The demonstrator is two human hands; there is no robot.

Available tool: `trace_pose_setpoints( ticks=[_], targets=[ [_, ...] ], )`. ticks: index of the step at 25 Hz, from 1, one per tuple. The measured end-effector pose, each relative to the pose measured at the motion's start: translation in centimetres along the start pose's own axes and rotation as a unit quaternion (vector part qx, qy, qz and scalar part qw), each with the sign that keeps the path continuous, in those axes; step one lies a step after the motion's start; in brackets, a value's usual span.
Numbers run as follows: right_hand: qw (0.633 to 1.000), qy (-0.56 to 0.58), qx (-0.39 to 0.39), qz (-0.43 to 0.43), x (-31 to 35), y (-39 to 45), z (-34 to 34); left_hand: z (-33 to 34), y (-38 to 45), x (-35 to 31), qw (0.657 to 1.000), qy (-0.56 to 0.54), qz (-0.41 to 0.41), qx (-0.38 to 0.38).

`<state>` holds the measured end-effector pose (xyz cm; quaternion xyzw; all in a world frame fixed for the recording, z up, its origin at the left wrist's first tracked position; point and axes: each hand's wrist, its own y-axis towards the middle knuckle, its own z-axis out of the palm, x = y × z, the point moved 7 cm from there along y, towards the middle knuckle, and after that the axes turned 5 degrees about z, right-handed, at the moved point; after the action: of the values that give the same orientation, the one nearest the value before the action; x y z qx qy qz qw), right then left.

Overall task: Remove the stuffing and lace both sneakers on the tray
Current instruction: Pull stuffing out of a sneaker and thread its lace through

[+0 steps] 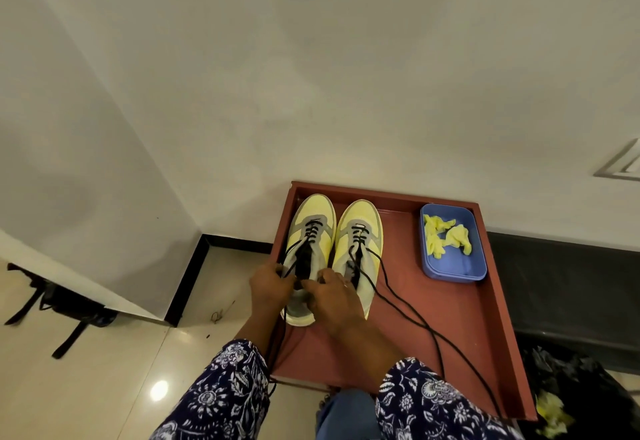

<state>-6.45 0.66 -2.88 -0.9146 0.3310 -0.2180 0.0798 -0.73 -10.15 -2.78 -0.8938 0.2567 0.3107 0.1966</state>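
Note:
Two yellow-and-grey sneakers stand side by side, toes away from me, on a red-brown tray (460,321). The left sneaker (313,221) has black lace threaded through its front eyelets; my left hand (272,283) pinches the lace at its left side and my right hand (334,292) grips at its collar. Lace ends hang down over the tray's front edge. The right sneaker (360,228) is laced partway, and its long loose lace (408,311) trails across the tray. Yellow stuffing (446,237) lies in a blue tub (453,269) at the tray's back right.
The tray stands against a white wall. A black bag (65,304) lies on the tiled floor at the left. A dark bag with yellow paper (571,391) sits at the right, beside a dark surface under the tray.

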Motion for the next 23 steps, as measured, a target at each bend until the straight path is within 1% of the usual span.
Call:
trace_pose_setpoints(
  ticks=[4,9,14,15,17,18,20,22,23],
  targets=[
    [1.000,-0.004,-0.007,-0.003,0.4,0.5,0.2,-0.3,0.1,0.0,1.000,0.003,0.001,-0.004],
    [1.000,-0.001,-0.001,0.002,0.6,0.6,0.1,-0.1,0.1,0.0,1.000,0.005,0.024,-0.016],
    [1.000,-0.007,-0.003,-0.001,0.5,0.4,-0.2,0.0,0.0,0.2,1.000,-0.009,0.012,-0.012],
    [1.000,0.000,-0.006,-0.005,0.4,0.4,-0.4,0.0,0.0,0.1,1.000,-0.019,0.015,-0.016],
    [0.999,0.034,-0.012,-0.014,-0.3,0.4,-1.0,-0.2,0.2,-0.5,0.997,-0.019,0.051,-0.049],
    [0.998,0.058,-0.023,-0.013,-0.8,0.5,-1.5,-0.1,0.2,-1.4,0.994,-0.015,0.081,-0.070],
    [0.992,0.092,-0.081,0.005,-2.4,0.5,-3.1,0.0,-0.1,-3.8,0.987,-0.029,0.132,-0.090],
    [0.983,0.104,-0.141,0.052,-4.6,0.3,-4.4,0.5,-0.5,-6.1,0.982,-0.052,0.157,-0.086],
    [0.978,0.114,-0.154,0.081,-5.6,0.1,-4.8,1.0,-0.6,-6.9,0.982,-0.062,0.158,-0.078]
  ],
)
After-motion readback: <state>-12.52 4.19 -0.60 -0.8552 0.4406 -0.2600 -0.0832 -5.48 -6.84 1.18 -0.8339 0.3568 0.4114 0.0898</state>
